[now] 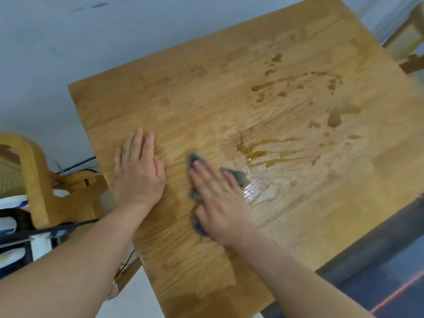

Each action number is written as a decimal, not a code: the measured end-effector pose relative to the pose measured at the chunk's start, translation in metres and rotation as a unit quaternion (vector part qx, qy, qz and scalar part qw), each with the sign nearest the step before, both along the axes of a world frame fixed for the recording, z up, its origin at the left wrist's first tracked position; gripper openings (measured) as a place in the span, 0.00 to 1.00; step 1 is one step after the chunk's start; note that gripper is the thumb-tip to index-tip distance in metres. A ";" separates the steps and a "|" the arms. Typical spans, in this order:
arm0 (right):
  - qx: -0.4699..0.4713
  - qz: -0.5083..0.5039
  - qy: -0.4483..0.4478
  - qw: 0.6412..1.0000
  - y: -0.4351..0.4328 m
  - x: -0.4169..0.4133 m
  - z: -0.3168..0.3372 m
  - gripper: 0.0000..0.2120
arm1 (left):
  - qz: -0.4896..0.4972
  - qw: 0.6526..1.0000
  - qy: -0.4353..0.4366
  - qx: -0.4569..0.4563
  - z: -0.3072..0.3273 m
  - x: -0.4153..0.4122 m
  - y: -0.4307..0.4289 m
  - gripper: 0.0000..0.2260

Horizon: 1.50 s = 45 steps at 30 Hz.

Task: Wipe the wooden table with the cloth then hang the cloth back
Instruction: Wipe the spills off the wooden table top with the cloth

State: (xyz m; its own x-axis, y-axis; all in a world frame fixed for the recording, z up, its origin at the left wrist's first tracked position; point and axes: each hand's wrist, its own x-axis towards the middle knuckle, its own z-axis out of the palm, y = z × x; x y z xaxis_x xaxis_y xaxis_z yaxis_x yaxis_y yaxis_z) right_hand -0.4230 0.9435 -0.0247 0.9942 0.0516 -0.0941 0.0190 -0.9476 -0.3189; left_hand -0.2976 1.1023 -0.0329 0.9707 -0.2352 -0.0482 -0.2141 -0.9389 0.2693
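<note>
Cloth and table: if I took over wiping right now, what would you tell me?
Left hand: flat on the wooden table, holding nothing, just bracing.
Right hand: fingers spread, pressing the grey cloth flat on the table near the front middle.
Done: wiping has begun; a shiny wet smear lies right of the cloth.
Left: puddles and drops sit farther out toward the right and far side. Wipe those, then hang the cloth back. Its hanging place is not in view.
</note>
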 end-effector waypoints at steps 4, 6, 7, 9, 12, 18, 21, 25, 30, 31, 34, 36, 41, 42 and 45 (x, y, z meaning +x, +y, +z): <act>-0.003 -0.244 0.007 0.970 0.012 0.006 0.002 0.33 | -0.006 1.000 -0.011 -0.004 0.000 -0.004 -0.002 0.23; 0.025 -0.254 0.005 0.967 0.057 0.019 0.001 0.33 | -0.003 1.000 -0.004 0.006 0.000 -0.005 -0.001 0.23; 0.031 -0.227 0.000 0.973 0.078 0.024 0.000 0.31 | -0.002 1.000 0.000 0.010 0.001 -0.003 -0.002 0.23; 0.034 -0.169 -0.010 0.985 0.096 0.026 -0.001 0.29 | -0.002 1.000 0.003 0.016 0.003 -0.002 -0.003 0.23; -0.008 -0.177 -0.024 0.984 0.061 -0.004 -0.003 0.26 | -0.009 1.000 0.007 0.029 0.005 -0.006 -0.003 0.24; -0.049 -0.475 0.034 0.878 0.008 -0.034 -0.005 0.28 | -0.025 0.999 0.011 0.027 0.003 -0.002 0.001 0.24; -0.009 -0.421 0.001 0.907 0.056 0.007 -0.004 0.29 | -0.028 0.999 0.014 0.028 0.002 0.000 0.001 0.25; 0.011 -0.229 -0.008 0.973 0.077 0.024 -0.002 0.30 | -0.028 0.999 0.007 0.038 0.002 -0.001 -0.001 0.26; -0.042 -0.290 -0.014 0.956 -0.008 -0.040 -0.003 0.30 | -0.035 0.998 0.016 0.041 0.003 -0.004 0.000 0.25; -0.048 -0.348 -0.005 0.936 -0.025 -0.051 -0.001 0.30 | -0.036 0.998 0.014 0.041 0.003 -0.004 0.000 0.25; -0.043 -0.482 0.052 0.874 -0.024 -0.038 -0.001 0.30 | -0.036 0.999 0.011 0.039 0.004 -0.003 0.000 0.25; -0.023 -0.448 0.026 0.893 0.014 -0.012 -0.002 0.29 | -0.035 0.999 0.007 0.038 0.004 -0.003 0.000 0.25; 0.012 -0.209 -0.026 0.978 0.056 -0.005 -0.006 0.27 | -0.038 0.998 -0.005 0.047 0.003 -0.008 -0.003 0.25; 0.009 -0.189 -0.032 0.981 0.042 -0.016 -0.005 0.27 | -0.040 0.998 -0.002 0.055 0.004 -0.009 -0.003 0.25; -0.021 -0.270 -0.013 0.963 -0.015 -0.066 -0.004 0.29 | -0.028 0.997 0.025 0.065 0.008 -0.012 -0.009 0.26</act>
State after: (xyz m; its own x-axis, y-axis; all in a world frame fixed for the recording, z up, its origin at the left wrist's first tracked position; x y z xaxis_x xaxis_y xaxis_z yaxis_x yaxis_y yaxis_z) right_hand -0.4889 0.9283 -0.0282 0.8774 -0.4761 -0.0594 -0.4720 -0.8342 -0.2853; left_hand -0.3096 1.0932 -0.0250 0.9520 -0.2774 -0.1295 -0.2565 -0.9537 0.1573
